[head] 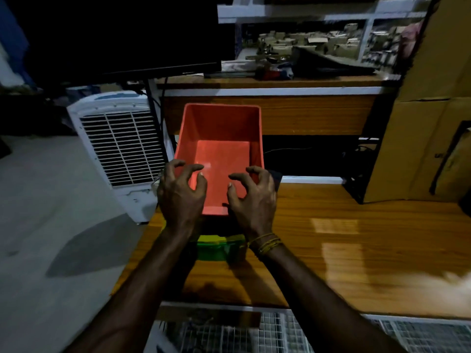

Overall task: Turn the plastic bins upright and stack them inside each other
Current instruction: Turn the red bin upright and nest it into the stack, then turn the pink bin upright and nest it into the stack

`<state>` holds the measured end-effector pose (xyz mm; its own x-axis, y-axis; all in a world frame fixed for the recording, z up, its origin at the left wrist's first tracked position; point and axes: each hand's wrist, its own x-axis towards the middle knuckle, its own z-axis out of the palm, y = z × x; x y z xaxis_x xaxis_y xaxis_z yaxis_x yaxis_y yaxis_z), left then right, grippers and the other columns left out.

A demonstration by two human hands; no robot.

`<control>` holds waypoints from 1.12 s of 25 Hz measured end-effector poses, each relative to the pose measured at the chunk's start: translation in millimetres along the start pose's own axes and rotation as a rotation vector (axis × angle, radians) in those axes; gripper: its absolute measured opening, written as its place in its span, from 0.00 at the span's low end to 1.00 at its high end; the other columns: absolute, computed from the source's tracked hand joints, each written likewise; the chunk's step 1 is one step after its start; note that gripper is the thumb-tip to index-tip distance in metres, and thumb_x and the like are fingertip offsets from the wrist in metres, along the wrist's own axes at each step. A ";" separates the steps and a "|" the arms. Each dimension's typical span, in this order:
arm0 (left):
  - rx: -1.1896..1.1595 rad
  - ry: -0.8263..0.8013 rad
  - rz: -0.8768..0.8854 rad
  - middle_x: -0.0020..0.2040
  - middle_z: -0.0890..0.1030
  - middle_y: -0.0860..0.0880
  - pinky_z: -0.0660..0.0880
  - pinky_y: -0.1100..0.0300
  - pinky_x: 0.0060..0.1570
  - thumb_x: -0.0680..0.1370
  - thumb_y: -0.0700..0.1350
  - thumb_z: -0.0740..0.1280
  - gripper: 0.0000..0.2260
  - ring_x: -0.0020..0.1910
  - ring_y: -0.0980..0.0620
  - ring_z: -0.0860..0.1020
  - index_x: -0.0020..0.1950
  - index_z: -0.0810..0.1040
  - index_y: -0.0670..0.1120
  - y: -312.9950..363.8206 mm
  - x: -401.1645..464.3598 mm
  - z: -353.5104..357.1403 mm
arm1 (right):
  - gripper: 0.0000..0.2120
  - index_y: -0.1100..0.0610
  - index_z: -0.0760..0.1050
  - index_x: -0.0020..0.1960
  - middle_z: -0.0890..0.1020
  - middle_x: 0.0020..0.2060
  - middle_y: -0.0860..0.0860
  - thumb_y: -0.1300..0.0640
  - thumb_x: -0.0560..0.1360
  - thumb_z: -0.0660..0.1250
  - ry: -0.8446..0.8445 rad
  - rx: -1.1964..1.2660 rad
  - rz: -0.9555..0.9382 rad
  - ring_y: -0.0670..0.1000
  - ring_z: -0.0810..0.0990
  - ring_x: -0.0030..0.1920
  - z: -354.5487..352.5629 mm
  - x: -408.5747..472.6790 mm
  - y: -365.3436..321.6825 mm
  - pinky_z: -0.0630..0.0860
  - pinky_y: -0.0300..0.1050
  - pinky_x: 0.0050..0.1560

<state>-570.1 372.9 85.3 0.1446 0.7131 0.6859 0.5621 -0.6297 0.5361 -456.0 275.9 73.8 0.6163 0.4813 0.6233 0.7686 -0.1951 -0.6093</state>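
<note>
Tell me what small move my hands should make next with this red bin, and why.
Probably close both hands on the red bin's near rim. It already sits upright with its opening up, and the left hand and right hand hover over that edge, fingers spread, gripping nothing. A green bin shows beneath your wrists.

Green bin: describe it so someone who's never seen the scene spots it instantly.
Find the glossy wooden table and go to its left end, where both hands hover over an upright orange bin. The green bin sits nearer the camera, between the forearms, mostly hidden. Its green body and yellow upper edge set it apart from the orange one.
</note>
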 end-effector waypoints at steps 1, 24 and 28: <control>-0.002 -0.004 -0.014 0.58 0.75 0.50 0.76 0.49 0.51 0.74 0.49 0.66 0.09 0.58 0.47 0.77 0.53 0.82 0.55 -11.4 2.5 -2.2 | 0.11 0.43 0.79 0.53 0.74 0.60 0.50 0.47 0.71 0.66 -0.021 -0.011 -0.002 0.55 0.71 0.65 8.3 -2.7 -6.6 0.74 0.53 0.56; 0.340 -0.414 -0.236 0.68 0.72 0.38 0.56 0.41 0.71 0.74 0.57 0.66 0.24 0.68 0.38 0.70 0.69 0.71 0.55 -91.0 -36.3 55.7 | 0.35 0.46 0.54 0.77 0.60 0.75 0.58 0.37 0.75 0.62 -0.578 -0.167 0.151 0.61 0.62 0.73 68.9 -44.4 44.5 0.69 0.57 0.68; 0.244 -0.379 -0.127 0.70 0.70 0.38 0.47 0.37 0.74 0.73 0.54 0.68 0.22 0.74 0.37 0.63 0.67 0.73 0.54 -41.2 -50.4 74.8 | 0.34 0.42 0.52 0.76 0.55 0.77 0.55 0.40 0.76 0.63 -0.602 -0.011 0.191 0.61 0.65 0.72 37.0 -39.0 69.4 0.72 0.61 0.65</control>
<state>-539.6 385.9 -8.1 0.3241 0.8707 0.3699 0.7633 -0.4717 0.4415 -433.1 275.2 -10.9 0.5408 0.8330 0.1166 0.6579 -0.3326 -0.6757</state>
